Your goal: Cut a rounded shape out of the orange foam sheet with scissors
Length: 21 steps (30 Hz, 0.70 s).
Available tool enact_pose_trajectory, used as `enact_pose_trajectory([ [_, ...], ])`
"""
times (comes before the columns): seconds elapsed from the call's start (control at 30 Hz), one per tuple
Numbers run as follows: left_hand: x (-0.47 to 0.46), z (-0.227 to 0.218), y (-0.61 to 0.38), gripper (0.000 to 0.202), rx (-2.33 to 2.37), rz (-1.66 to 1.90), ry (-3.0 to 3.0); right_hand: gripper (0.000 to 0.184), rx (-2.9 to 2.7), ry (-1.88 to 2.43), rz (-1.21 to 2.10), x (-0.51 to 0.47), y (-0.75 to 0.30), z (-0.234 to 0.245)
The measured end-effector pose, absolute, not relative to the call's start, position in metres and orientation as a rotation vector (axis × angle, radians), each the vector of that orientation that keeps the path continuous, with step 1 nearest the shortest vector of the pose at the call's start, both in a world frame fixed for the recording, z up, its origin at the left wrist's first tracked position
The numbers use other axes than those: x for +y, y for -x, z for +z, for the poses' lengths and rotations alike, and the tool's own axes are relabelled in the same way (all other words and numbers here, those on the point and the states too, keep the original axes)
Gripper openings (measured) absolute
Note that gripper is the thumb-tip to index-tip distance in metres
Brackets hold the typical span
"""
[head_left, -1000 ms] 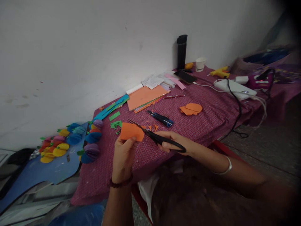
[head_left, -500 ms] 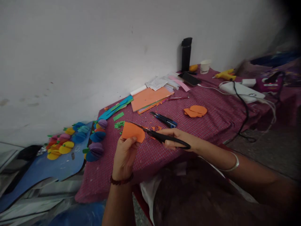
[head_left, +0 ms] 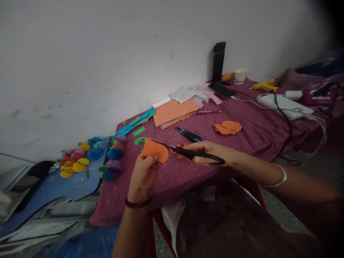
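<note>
My left hand point(head_left: 145, 170) pinches the lower edge of an orange piece of paper point(head_left: 155, 150), its right side rounded and its left side straight-edged. In my right hand point(head_left: 212, 150) is a pair of black-handled scissors point(head_left: 189, 152), its blades lying along the paper's upper edge. Orange paper scraps point(head_left: 177, 154) lie beneath the scissors. Just beyond my right hand rests a utility knife point(head_left: 188, 134). Further right on the cloth is a small pile of cut orange paper pieces point(head_left: 228, 127).
A checked red tablecloth point(head_left: 161, 190) covers the table. Colourful paper fruit point(head_left: 114, 168) sit at the left, some on a blue board point(head_left: 72, 188). Orange sheets point(head_left: 174, 111), a phone point(head_left: 221, 89), a black bottle point(head_left: 218, 62), a paper cup point(head_left: 240, 76) and a yellow glue gun point(head_left: 265, 86) stand further back.
The whole view has shifted slightly, so the table things appear further right. The scissors have moved a little along the paper's upper edge; both hands keep their holds.
</note>
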State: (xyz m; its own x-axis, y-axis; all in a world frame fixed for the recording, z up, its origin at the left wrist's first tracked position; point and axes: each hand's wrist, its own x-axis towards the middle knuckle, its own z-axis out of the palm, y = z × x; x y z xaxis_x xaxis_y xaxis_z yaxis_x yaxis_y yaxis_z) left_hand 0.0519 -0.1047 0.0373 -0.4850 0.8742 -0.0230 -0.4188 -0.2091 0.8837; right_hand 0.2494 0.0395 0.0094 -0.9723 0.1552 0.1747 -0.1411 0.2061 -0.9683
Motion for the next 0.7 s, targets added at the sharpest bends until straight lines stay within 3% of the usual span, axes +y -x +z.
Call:
enact_pose_trajectory([
  [0.43,-0.105,0.037,-0.052,0.031,1.185,1.74,-0.657,0.059,-2.296,0.016,1.815,0.043,-0.263,0.016],
  [0.7,-0.103,0.038,-0.053,0.025,1.219,1.715,-0.674,0.067,-2.359,0.078,1.896,0.046,-0.268,0.015],
])
